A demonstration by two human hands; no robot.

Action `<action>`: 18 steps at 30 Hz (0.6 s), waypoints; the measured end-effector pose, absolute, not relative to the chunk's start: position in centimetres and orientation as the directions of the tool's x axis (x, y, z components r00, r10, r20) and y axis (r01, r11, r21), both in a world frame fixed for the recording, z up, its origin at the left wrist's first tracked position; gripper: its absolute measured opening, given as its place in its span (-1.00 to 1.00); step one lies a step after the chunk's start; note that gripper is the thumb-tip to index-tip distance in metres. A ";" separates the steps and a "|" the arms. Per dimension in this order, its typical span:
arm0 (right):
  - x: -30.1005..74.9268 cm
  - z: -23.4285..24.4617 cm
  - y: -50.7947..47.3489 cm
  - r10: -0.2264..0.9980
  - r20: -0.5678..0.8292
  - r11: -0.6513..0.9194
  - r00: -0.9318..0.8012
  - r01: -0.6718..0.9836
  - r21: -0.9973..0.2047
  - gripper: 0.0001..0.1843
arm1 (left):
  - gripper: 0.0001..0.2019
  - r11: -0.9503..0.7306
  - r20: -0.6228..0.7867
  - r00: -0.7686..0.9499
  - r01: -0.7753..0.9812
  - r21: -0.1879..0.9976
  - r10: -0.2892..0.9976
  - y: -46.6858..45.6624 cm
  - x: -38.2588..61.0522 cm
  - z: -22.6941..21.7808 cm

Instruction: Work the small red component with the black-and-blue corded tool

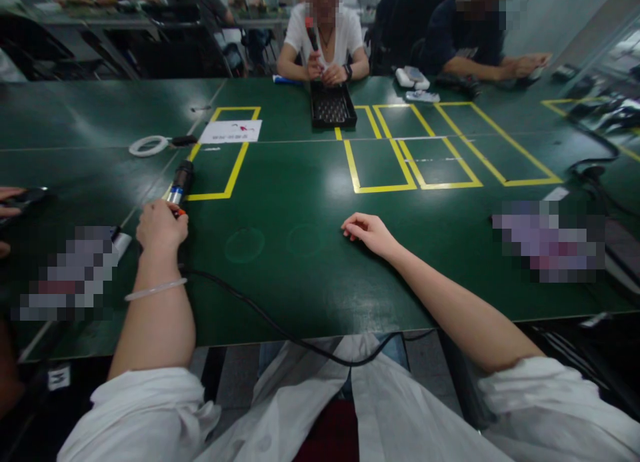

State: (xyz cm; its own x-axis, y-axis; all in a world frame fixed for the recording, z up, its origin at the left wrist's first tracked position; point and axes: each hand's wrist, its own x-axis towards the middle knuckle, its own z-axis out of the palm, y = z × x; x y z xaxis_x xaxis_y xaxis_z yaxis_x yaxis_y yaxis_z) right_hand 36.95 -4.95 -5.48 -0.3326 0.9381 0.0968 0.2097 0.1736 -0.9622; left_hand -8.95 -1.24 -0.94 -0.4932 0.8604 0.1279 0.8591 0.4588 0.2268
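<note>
My left hand (163,225) is wrapped round a corded electric screwdriver (181,179) at the left of the table. The tool has a black nose, a blue band and a bit of orange by my thumb; most of its body is hidden under my hand. Its black cable (250,302) runs from below my wrist over the table's front edge toward my lap. My right hand (369,233) rests on the green table (295,289) right of the middle, fingers curled in and nothing visible in them. Two faint ring marks lie on the surface between my hands.
Yellow tape outlines (385,189) mark the table. Across from me a person holds a red-tipped tool behind a black tray (333,123) of small parts. A white sheet (231,131) and a coiled white cable (149,146) lie left. Blurred-out flat items flank me; a neighbour's hand shows far left.
</note>
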 end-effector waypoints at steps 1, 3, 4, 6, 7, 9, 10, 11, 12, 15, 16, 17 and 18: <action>36.9 -5.5 -4.9 0.939 0.091 0.172 -0.333 0.221 -0.960 -0.80 | -0.67 0.455 0.130 -0.494 0.856 0.245 0.860 -1.3 -9.1 -1.0; 36.7 -5.4 -4.6 0.941 0.069 0.158 -0.331 0.250 -0.955 -0.83 | -0.67 0.462 0.141 -0.510 0.844 0.272 0.849 -1.3 -9.4 -1.2; 36.6 -5.4 -4.3 0.942 0.052 0.147 -0.331 0.268 -0.952 -0.84 | -0.66 0.468 0.146 -0.520 0.838 0.281 0.842 -1.3 -9.5 -1.3; 36.3 -5.3 -3.8 0.945 0.008 0.118 -0.326 0.318 -0.941 -0.86 | -0.65 0.481 0.150 -0.536 0.827 0.290 0.831 -1.4 -9.5 -1.4; 36.1 -5.3 -3.4 0.949 -0.013 0.104 -0.315 0.351 -0.930 -0.87 | -0.65 0.483 0.149 -0.538 0.826 0.291 0.830 -1.4 -9.5 -1.4; 35.7 -5.1 -2.9 0.961 -0.051 0.076 -0.272 0.437 -0.896 -0.88 | -0.65 0.474 0.146 -0.527 0.832 0.290 0.837 -1.6 -9.4 -1.3; 35.4 -5.0 -2.7 0.964 -0.059 0.074 -0.259 0.476 -0.876 -0.89 | -0.66 0.469 0.144 -0.521 0.836 0.285 0.841 -1.7 -9.3 -1.3; 35.2 -4.9 -2.6 0.968 -0.059 0.076 -0.245 0.509 -0.857 -0.88 | -0.65 0.467 0.144 -0.517 0.839 0.277 0.844 -1.7 -9.2 -1.2; 35.0 -4.8 -2.6 0.971 -0.057 0.082 -0.234 0.541 -0.837 -0.88 | -0.65 0.467 0.143 -0.515 0.842 0.268 0.845 -1.8 -9.1 -1.2; 34.4 -4.7 -3.0 0.988 0.014 0.107 -0.154 0.612 -0.784 -0.85 | -0.66 0.472 0.129 -0.511 0.847 0.245 0.850 -1.9 -8.8 -1.1; 34.3 -4.8 -3.2 0.990 0.054 0.123 -0.129 0.623 -0.772 -0.83 | -0.67 0.472 0.131 -0.510 0.848 0.241 0.850 -2.0 -8.7 -1.1; 34.3 -4.9 -3.4 0.990 0.083 0.136 -0.114 0.624 -0.770 -0.83 | -0.67 0.470 0.141 -0.509 0.849 0.241 0.849 -2.0 -8.7 -1.1; 34.3 -5.0 -3.5 0.989 0.098 0.146 -0.111 0.615 -0.775 -0.82 | -0.68 0.468 0.157 -0.510 0.850 0.242 0.846 -2.1 -8.6 -1.1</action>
